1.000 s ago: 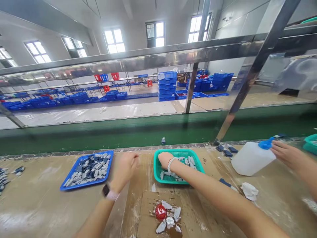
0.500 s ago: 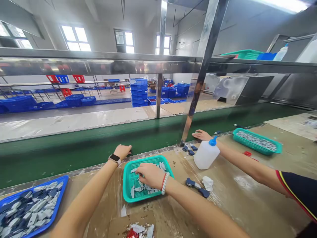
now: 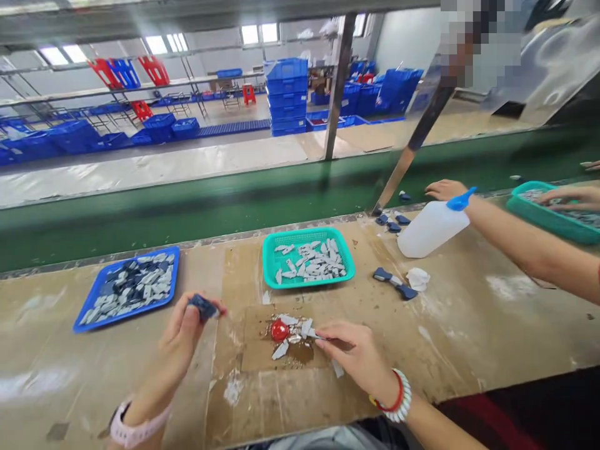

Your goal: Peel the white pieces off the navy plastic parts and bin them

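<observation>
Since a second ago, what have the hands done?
The left hand has come back from the belt edge and now holds a dark blue piece; the right hand moved from the teal mesh basket to the cardboard beside the red cap. The blue tray stayed in place.

**Factory production hall with a conveyor line**

This is a large factory workshop. A green conveyor belt (image 3: 187,219) runs along a stained work surface (image 3: 94,375), framed by steel uprights (image 3: 338,81). Beyond it, stacks of blue plastic crates (image 3: 287,97) stand on the floor, with a red plastic stool (image 3: 248,94) and long metal racks (image 3: 140,75) further back under high windows (image 3: 257,15). Small parts fill a blue tray (image 3: 126,287) and a teal mesh basket (image 3: 307,257), and a co-worker's hand (image 3: 562,199) rests in another basket (image 3: 548,215).
</observation>
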Demonstrator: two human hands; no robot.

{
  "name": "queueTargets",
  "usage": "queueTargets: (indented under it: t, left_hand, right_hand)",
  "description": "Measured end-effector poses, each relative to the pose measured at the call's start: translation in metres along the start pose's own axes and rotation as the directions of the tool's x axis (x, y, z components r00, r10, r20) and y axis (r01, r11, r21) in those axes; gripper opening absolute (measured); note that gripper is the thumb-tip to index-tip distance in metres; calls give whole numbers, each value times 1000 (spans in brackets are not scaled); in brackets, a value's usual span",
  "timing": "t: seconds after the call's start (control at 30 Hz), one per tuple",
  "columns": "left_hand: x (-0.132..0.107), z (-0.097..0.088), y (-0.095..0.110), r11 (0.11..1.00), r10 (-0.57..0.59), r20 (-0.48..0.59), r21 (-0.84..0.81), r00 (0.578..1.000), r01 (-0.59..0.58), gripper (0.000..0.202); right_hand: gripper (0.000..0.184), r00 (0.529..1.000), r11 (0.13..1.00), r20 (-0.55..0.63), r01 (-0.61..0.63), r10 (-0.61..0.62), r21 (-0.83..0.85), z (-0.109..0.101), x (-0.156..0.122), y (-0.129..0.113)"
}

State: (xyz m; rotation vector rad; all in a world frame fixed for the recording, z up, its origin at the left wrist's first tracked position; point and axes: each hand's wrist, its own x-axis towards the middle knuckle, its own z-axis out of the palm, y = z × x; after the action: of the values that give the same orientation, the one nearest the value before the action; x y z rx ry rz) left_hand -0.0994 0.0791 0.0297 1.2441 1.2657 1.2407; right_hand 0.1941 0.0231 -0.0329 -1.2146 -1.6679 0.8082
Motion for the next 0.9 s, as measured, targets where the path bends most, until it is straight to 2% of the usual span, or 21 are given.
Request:
queueTargets:
  t: [0.07,0.13,0.27,0.33,0.43,0.53,0.6,0.7,0.77,0.9]
  left_hand:
    - [-41,3,-13,980,-93,-35,-180,995,86,44]
    - [-72,10,-26,936,-194,-72,-314,978,162,44]
    - [-106,32,-45,851,-344,-151,-468,927,240,41]
    - [-111,44,-50,862,-362,-151,-431,920,268,40]
    - [-106,63,-52,930,-321,-49,-207,946,305,43]
    - [-96,85,-45,968,-251,62,25,966,249,41]
    - [-91,100,-39,974,-218,145,93,965,206,38]
    - [-87,119,-31,985,-166,273,98,948,145,36]
    - [-87,127,-27,990,-128,289,95,949,105,34]
    - [-87,134,-21,990,-91,286,125,954,57,31]
  right_hand:
    - [9,993,990,10,118,-118,-83,10,-8,2]
    - [12,982,969,47,190,-185,-159,19,-15,3]
    - [19,971,948,85,238,-225,-212,25,-22,2]
    - [15,984,975,42,177,-173,-136,20,-21,1]
    - [16,998,995,2,-58,58,87,10,-14,-2]
    - [25,952,898,84,-307,295,315,0,-7,-8]
    - [24,942,859,91,-331,322,390,-4,-4,-15]
    - [13,982,922,-18,-172,190,348,-8,-4,-28]
    - [7,994,961,-86,-40,66,272,-10,-5,-36]
    - [19,987,976,-117,133,-114,170,-16,-7,-43]
